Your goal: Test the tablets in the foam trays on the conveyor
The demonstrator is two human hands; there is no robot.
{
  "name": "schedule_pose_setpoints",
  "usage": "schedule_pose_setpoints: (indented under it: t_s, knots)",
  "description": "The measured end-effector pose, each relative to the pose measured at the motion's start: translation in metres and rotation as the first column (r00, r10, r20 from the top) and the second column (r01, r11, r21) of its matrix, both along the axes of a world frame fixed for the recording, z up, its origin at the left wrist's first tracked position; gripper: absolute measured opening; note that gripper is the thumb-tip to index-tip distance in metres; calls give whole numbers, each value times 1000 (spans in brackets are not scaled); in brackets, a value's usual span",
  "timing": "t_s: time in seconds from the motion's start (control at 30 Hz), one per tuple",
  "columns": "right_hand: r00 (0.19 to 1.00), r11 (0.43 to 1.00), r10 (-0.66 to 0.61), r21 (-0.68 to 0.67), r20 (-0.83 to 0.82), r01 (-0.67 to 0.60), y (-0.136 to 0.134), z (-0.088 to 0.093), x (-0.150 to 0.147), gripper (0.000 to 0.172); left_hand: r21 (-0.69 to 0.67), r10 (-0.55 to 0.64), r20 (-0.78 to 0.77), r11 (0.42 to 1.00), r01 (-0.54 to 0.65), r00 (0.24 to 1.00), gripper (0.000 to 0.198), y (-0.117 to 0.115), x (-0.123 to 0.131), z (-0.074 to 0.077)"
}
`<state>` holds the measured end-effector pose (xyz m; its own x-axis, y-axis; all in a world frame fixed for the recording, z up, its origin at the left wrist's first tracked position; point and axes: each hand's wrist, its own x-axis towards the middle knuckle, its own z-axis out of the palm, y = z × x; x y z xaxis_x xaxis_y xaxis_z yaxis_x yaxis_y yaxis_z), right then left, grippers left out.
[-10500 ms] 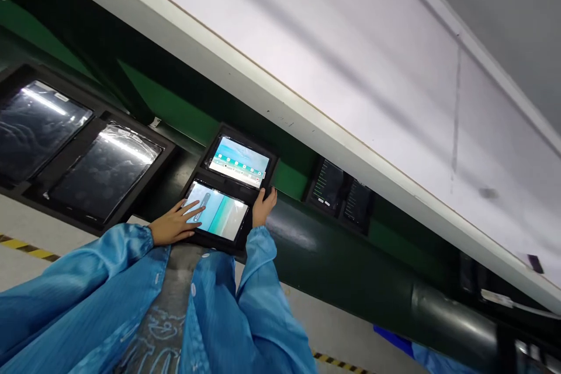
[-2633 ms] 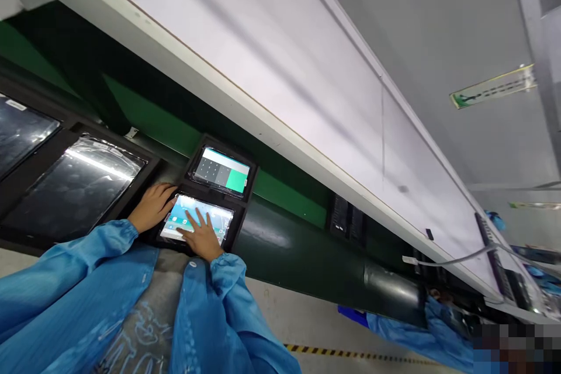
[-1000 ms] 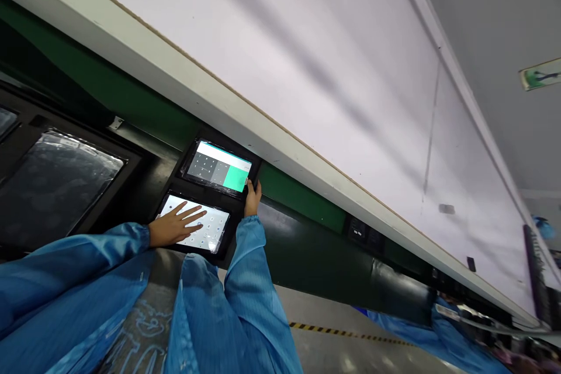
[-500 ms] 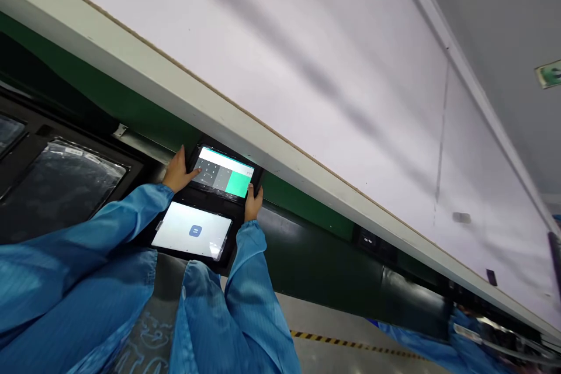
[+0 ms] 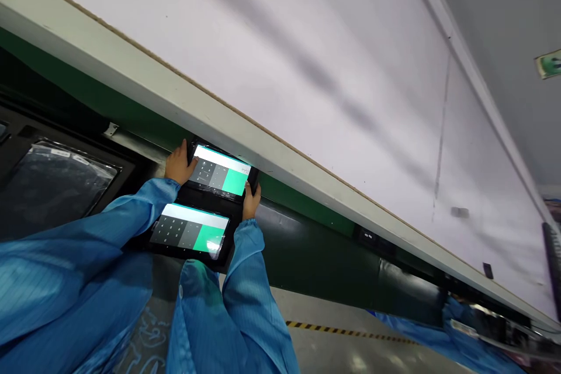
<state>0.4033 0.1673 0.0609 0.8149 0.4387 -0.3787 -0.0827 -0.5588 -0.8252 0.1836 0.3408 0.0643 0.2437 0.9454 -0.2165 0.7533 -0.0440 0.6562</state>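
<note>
Two tablets lie one beyond the other in a dark holder, close to my body. On the far tablet (image 5: 221, 170) a calculator keypad with a green panel is lit. My left hand (image 5: 179, 165) holds its left edge, the thumb over the screen's border. My right hand (image 5: 251, 200) grips the lower right corner, its thumb on the edge by the green panel. The fingers beneath are hidden. Nearer to me, the second tablet (image 5: 188, 230) shows the same calculator, with neither hand on it.
A long white panel with a pale ledge (image 5: 210, 111) runs just above the far tablet. At left sits a black tray holding a film-covered tablet (image 5: 56, 187). A dark green surface (image 5: 307, 251) extends right. Blue cloth (image 5: 407, 333) appears at lower right, beyond a yellow-black floor stripe (image 5: 333, 330).
The near tablet's screen has gone from white with a blue icon to the calculator keypad. Both hands stay on the far tablet, and the view has shifted slightly.
</note>
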Motion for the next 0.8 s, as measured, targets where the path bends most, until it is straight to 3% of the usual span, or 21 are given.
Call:
schedule_pose_setpoints:
  t_s: [0.33,0.53,0.8]
  knots:
    - [999,999,5,-54,41,-3,5,-2,2,71,-24,-17,100,1000,20,995,76,-1,-7,2]
    - [998,998,65,1,11,-65,1,1,1,71,-36,-4,137,999,9,991,76,-2,-8,0]
    - [1000,1000,9,-24,-4,-9,5,2,1,76,-88,28,167,996,-13,986,78,-1,-10,-3]
